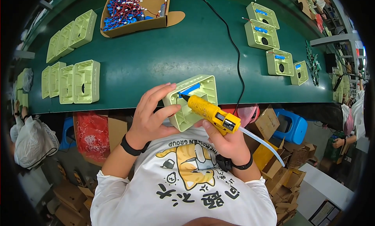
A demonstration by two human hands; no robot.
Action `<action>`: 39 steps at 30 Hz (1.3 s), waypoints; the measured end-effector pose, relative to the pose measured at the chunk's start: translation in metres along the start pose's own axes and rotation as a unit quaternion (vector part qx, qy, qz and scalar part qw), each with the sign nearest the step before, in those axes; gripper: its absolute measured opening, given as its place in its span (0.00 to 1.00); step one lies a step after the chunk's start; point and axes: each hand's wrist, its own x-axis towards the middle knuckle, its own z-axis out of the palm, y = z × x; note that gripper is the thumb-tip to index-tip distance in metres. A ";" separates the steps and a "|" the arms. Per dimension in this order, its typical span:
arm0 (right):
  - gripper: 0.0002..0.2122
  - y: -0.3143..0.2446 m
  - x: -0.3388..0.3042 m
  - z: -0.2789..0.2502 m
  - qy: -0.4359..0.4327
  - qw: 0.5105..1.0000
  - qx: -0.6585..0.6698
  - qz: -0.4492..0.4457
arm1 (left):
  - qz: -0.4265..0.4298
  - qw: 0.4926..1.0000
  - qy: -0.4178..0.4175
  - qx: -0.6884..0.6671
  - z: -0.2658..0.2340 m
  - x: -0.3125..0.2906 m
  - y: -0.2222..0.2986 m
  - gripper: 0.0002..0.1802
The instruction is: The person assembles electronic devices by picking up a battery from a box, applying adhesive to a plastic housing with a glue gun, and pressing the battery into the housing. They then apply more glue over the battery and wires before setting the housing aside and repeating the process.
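Note:
My left hand (150,114) is wrapped round the left side of a pale green plastic housing (211,87), which it tilts up at the table's front edge. Inside lies a blue battery (191,89) along the upper wall. A yellow hot glue gun (203,108) is gripped in my right hand (224,142), its dark nozzle pointing into the housing near the battery's left end. From the gun's back a translucent glue stick (265,143) sticks out to the lower right.
Green housings (86,81) stand in rows on the left of the green table (164,65). A cardboard box (136,29) of wired blue batteries lies at the back. Housings with batteries (261,34) stand right, beyond a black cable (234,42). A blue stool (291,126) is below the table.

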 end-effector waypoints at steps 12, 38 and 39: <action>0.13 0.006 -0.003 -0.009 -0.041 0.998 -0.031 0.020 | 0.015 1.000 -0.016 0.011 -0.002 0.001 -0.002 0.43; 0.15 0.006 -0.037 -0.023 -0.048 0.907 0.405 -0.107 | 0.004 0.985 0.010 -0.174 0.156 0.123 -0.029 0.42; 0.16 0.011 -0.045 -0.026 -0.024 0.904 0.411 -0.120 | -0.006 0.982 -0.034 -0.186 0.182 0.136 -0.025 0.40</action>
